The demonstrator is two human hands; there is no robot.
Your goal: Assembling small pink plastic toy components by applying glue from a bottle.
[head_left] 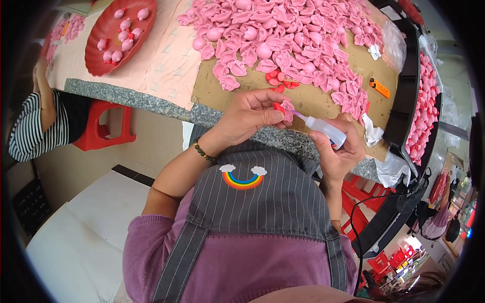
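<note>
At the table's front edge, my left hand (245,118) pinches a small pink molded piece (287,109) with a bit of red against it. Closed around a translucent white squeeze bottle (328,132) is my right hand (346,151). The bottle tilts to the left, and its thin purple nozzle (299,115) reaches the pink piece; whether any liquid comes out is too small to tell. Just beyond my left hand, several small red parts (275,77) lie on a brown board (208,96). Behind them spreads a large heap of pink shell-like pieces (298,38).
A red scalloped tray (92,56) with pink balls stands far left. An orange lighter (380,88), crumpled tissue (373,131) and a clear plastic bag (394,44) lie at right. Beyond is a black-rimmed bin of pink balls (424,108). A person in stripes (35,129) is near a red stool (105,126).
</note>
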